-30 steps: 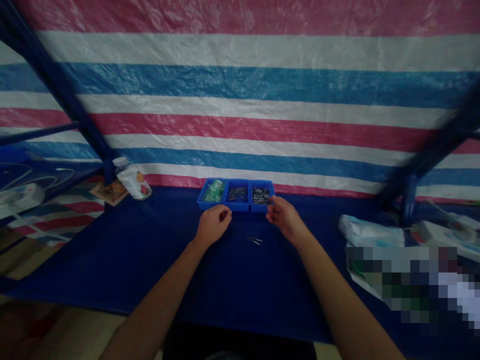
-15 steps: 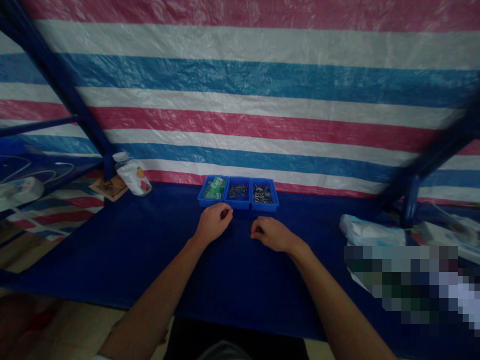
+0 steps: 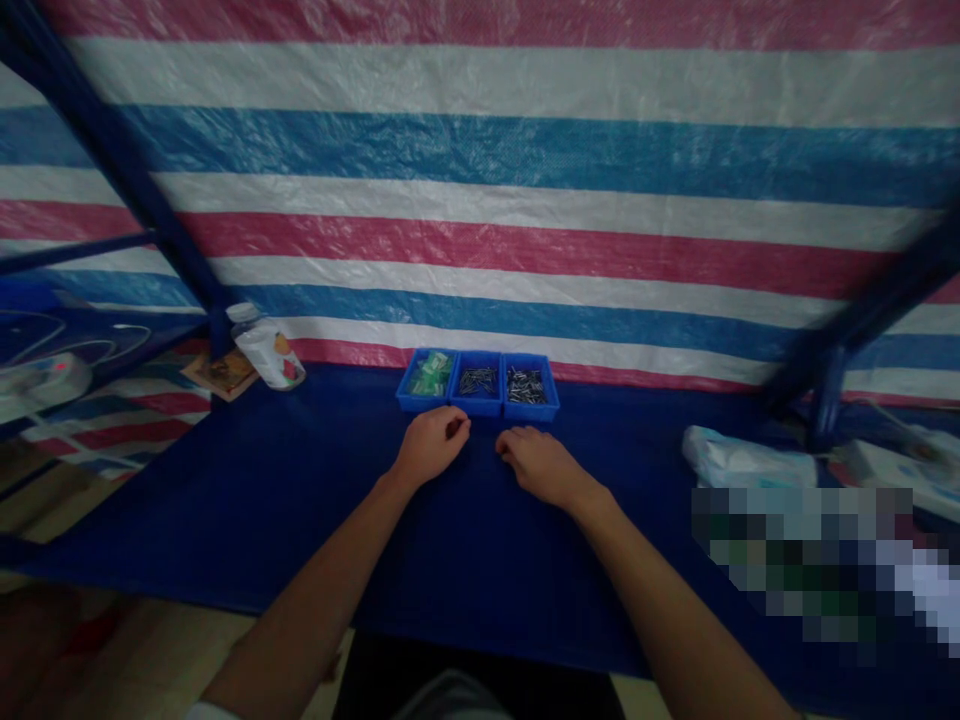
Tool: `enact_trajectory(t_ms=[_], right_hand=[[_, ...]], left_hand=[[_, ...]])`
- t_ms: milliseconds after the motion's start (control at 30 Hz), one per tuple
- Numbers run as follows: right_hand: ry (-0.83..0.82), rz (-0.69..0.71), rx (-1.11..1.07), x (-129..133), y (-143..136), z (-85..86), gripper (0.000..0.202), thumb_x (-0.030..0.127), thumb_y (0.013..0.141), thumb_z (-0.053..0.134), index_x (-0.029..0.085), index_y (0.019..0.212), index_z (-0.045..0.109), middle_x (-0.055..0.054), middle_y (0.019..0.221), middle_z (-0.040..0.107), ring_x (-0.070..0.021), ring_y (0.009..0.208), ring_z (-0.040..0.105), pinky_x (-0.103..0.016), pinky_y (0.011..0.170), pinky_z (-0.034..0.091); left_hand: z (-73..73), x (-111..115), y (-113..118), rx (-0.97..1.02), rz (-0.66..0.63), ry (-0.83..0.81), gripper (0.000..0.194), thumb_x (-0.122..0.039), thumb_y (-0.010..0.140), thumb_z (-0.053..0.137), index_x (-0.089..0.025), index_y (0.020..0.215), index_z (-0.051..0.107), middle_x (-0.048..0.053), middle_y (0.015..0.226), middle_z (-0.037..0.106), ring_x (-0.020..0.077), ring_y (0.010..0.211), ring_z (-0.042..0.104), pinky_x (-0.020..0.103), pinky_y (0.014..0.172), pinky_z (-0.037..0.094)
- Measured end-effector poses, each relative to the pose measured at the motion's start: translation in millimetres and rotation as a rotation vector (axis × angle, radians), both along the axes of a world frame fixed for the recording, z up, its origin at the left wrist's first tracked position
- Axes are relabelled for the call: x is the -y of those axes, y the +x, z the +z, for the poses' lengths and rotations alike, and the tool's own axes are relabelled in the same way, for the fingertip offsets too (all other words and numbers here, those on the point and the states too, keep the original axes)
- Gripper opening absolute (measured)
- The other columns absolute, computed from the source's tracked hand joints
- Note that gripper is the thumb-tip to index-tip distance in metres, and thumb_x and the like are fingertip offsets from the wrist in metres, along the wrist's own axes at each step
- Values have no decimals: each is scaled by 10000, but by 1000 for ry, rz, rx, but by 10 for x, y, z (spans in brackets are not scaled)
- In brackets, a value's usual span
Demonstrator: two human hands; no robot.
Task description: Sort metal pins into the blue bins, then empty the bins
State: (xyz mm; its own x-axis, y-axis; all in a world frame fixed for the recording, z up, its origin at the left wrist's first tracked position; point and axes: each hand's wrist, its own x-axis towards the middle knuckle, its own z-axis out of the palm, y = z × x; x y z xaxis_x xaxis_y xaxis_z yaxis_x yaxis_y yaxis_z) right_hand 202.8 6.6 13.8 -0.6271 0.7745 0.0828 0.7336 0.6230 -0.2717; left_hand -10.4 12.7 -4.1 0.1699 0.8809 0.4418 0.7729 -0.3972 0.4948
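Observation:
My left hand [image 3: 433,442] is closed with thumb and fingers curled together, just in front of the left blue bin [image 3: 406,402]. What it holds, if anything, is hidden. To its right, my right hand [image 3: 541,463] is palm down with fingers curled and pressed together in front of the right blue bin [image 3: 531,411]; nothing nameable shows at its fingertips. Green and clear small plastic pieces [image 3: 430,374] fill the left bin. Dark thin screws or nails [image 3: 478,380] lie in the middle bin [image 3: 477,407], and short shiny metal pieces [image 3: 526,386] in the right one.
A blue table [image 3: 300,480] spans the view, with a striped plastic sheet [image 3: 495,240] behind it. A white bottle [image 3: 271,355] stands at the left by a brown packet [image 3: 220,373]. On the right lie a plastic pack [image 3: 750,460] and a white power strip [image 3: 900,475].
My right hand has turned more palm down and moved slightly forward; a tiny thing at its fingertips no longer shows. My left hand has shifted slightly right.

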Motion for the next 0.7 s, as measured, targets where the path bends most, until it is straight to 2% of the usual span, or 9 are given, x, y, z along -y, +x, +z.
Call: enact_trajectory(t_ms=[100,267,367,433,500,600,700], right_hand=[[48,26,13,49,-97,-35,241,124,920,440,199,1061,620,-93,1060,668,-233,990,597,-358,836,413],[80,102,-2,123,-220,-56,282,61,879,446,195,1049,627,-87,1076,641,-208,990,600,-359,914,417],[59,128,-90,123,-228,-31,271,69,891,440,198,1031,633,-82,1046,636,-197,989,595,-357,919,423],[22,129,-256,87,-207,-4,245,118,923,431,199,1030,636,-80,1036,641,-192,988,591,-355,906,435],[-59,73,-502,28,-167,30,199,194,936,459,206,1008,644,-69,999,662,-182,935,601,-347,861,457],[-324,-57,-892,-58,-76,104,135,327,857,612,223,924,664,-37,895,690,-165,798,613,-339,774,479],[-619,-94,-1244,-87,29,204,189,373,734,739,238,848,673,-17,840,694,-145,726,608,-331,739,494]], left_hand=[[-2,-3,3,0,3,-9,157,-249,887,540,-202,805,665,-2,694,645,146,637,583,268,631,413],[-20,-11,0,46,9,4,149,-239,882,552,-200,797,668,-2,698,652,141,633,580,260,623,411],[-32,-17,-3,69,6,6,148,-240,882,557,-196,796,669,-7,683,647,138,624,573,258,620,406],[-35,-19,-6,78,5,4,148,-239,882,560,-192,794,670,-8,676,644,136,618,570,258,617,404],[-33,-18,-10,86,9,-1,148,-239,883,563,-190,797,673,-8,671,641,137,615,573,258,611,403],[-24,-15,-10,99,12,-25,152,-246,887,562,-190,808,678,-6,680,650,138,615,581,258,602,401],[-18,-12,-3,101,-4,-44,155,-247,886,558,-188,810,680,-5,685,653,139,619,584,260,607,400]])
